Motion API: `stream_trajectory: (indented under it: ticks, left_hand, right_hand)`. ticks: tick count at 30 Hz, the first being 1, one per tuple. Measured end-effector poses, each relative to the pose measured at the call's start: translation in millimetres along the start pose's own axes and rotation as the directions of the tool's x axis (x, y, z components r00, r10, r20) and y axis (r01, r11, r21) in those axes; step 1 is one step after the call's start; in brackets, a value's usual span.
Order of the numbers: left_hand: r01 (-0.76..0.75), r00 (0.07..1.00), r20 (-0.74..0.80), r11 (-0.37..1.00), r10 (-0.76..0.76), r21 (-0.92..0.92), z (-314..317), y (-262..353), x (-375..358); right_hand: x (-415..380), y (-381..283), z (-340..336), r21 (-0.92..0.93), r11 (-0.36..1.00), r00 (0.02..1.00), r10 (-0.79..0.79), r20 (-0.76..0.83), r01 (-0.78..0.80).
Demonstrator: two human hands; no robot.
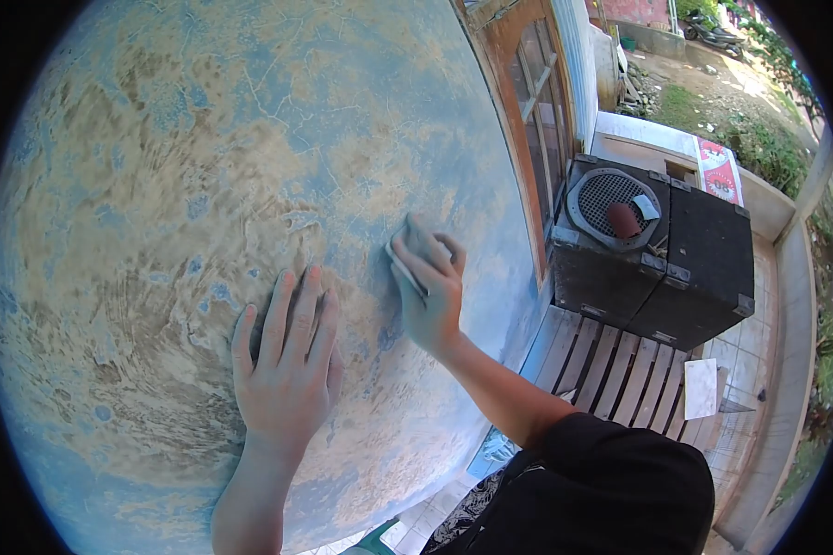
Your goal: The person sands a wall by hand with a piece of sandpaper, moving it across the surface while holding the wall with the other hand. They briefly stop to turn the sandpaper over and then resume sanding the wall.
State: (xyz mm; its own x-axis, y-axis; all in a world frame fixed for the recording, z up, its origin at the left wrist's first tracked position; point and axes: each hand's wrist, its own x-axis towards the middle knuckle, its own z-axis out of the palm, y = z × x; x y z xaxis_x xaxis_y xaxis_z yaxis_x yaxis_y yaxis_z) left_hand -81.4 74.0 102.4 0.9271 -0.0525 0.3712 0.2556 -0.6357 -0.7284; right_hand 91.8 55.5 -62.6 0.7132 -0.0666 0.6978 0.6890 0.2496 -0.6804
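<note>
A blue wall (407, 83) with worn, patchy beige and brown areas and fine cracks fills the left and middle of the head view. My left hand (287, 365) lies flat on it, fingers stretched out and slightly spread, holding nothing. To its right and a little higher, my right hand (428, 287) presses against the wall with its fingers bent and closed. A thin greyish edge shows by those fingers, but what they hold is too hidden to name.
A wooden-framed window (528, 111) borders the wall on the right. Beyond it, a black speaker box (703, 259) stands on a slatted bench (611, 370), with a reddish-brown piece (623, 221) on its round grille. A white sheet (701, 388) lies near the bench's end.
</note>
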Motion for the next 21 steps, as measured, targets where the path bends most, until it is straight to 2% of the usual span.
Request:
stream_trajectory:
  ticks: [2,6,8,12,14,15,17,21]
  left_hand:
    - [-0.003,1.000,-0.002,1.000,0.003,-0.001,0.5,0.8,-1.1]
    - [-0.014,1.000,0.004,1.000,0.014,-0.009,2.5,0.9,-3.6]
    - [-0.020,1.000,0.005,1.000,0.020,-0.010,1.9,0.4,-3.6]
    - [-0.020,1.000,-0.003,1.000,0.019,-0.021,1.3,0.2,-3.1]
    - [-0.019,1.000,-0.013,1.000,0.018,-0.020,2.6,0.3,-3.9]
    - [-0.021,1.000,-0.019,1.000,0.021,-0.023,3.0,0.6,-4.0]
    - [-0.019,1.000,-0.017,1.000,0.019,-0.025,2.3,1.3,-3.8]
    - [-0.023,0.999,-0.023,1.000,0.023,-0.021,1.8,2.4,-1.7]
  right_hand:
    - [-17.4,-5.2,-9.2,0.041,0.996,0.985,-0.090,0.145,0.085]
    - [-6.3,14.5,-16.0,-0.010,0.995,0.986,-0.101,0.135,0.103]
    - [0.2,23.6,-14.8,0.022,0.990,0.983,0.138,0.119,-0.141]
    - [2.1,17.6,-17.5,0.051,0.981,0.977,0.183,0.108,-0.189]
    - [2.8,17.7,-23.1,0.130,0.948,0.950,0.269,0.161,-0.291]
    - [4.8,19.2,-25.4,0.131,0.948,0.950,0.269,0.158,-0.291]
    - [8.5,22.9,-30.2,0.119,0.931,0.916,0.308,0.257,-0.346]
    - [3.5,13.4,-28.1,0.211,0.939,0.948,0.222,0.229,-0.271]
